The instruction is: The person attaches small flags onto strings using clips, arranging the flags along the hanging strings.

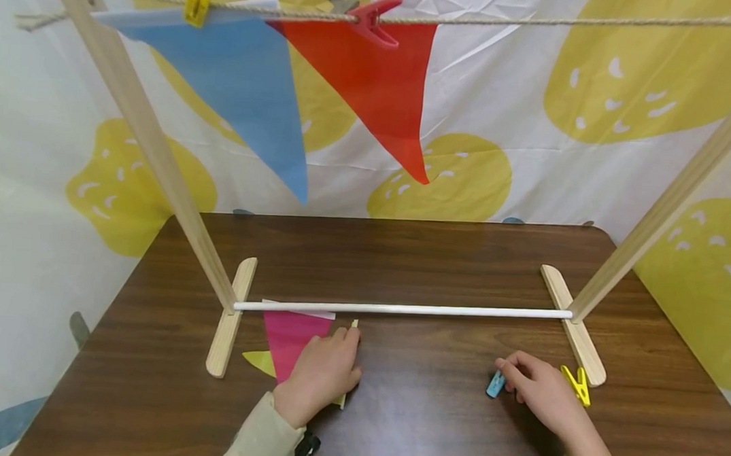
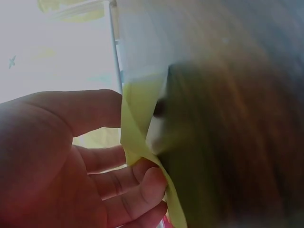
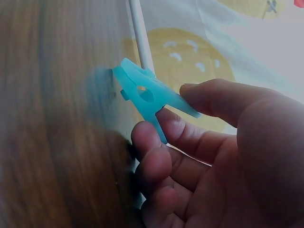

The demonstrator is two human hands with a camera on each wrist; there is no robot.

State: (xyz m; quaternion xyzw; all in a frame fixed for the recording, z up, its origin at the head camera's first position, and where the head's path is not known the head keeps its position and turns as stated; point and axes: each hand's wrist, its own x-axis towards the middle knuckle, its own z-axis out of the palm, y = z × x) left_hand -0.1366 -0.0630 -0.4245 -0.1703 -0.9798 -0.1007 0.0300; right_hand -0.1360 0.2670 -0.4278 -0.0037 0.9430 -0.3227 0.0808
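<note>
My left hand (image 1: 322, 369) is low over the table, left of the middle. In the left wrist view its thumb and fingers pinch the edge of a yellow pennant (image 2: 137, 107), whose tip (image 1: 259, 361) pokes out beyond a pink pennant (image 1: 287, 335) lying on the table. Between the thumb and fingers of my right hand (image 1: 545, 392) is a light blue clothespin (image 3: 149, 95), held by its handle ends, just off the tabletop. Close to that hand, a yellow clothespin (image 1: 576, 387) rests against the stand's right foot.
A wooden stand carries a rope (image 1: 534, 20) across the top and a white rod (image 1: 399, 310) low down. On the rope hang a blue pennant (image 1: 243, 80) with a yellow clothespin (image 1: 198, 2) and a red pennant (image 1: 384, 79) with a red clothespin (image 1: 374, 23).
</note>
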